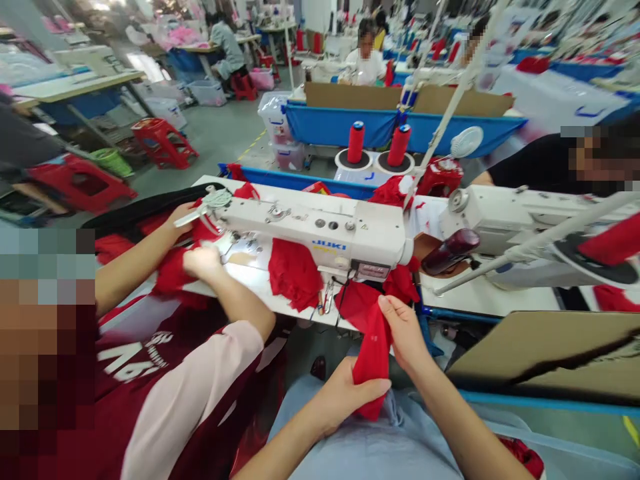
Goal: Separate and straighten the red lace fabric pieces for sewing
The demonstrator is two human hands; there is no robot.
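Observation:
A piece of red fabric (374, 347) stretches between my two hands above my lap. Lower down, my left hand (350, 390) grips it with the thumb across the front. My right hand (403, 327) pinches its upper right edge between thumb and fingers. Behind it, more red fabric (357, 303) lies at the table edge beside the sewing machine (320, 223). A bunched pile of red cloth (295, 275) sits under the machine arm, with small metal scissors or snips (328, 297) to its right.
At my left a co-worker's hands (205, 260) hold red cloth by the machine's needle end. Two red thread cones (356, 143) stand behind the machine. On the right are a second sewing machine (500, 220), a dark bottle-shaped object (453, 251) and a cardboard panel (550, 353).

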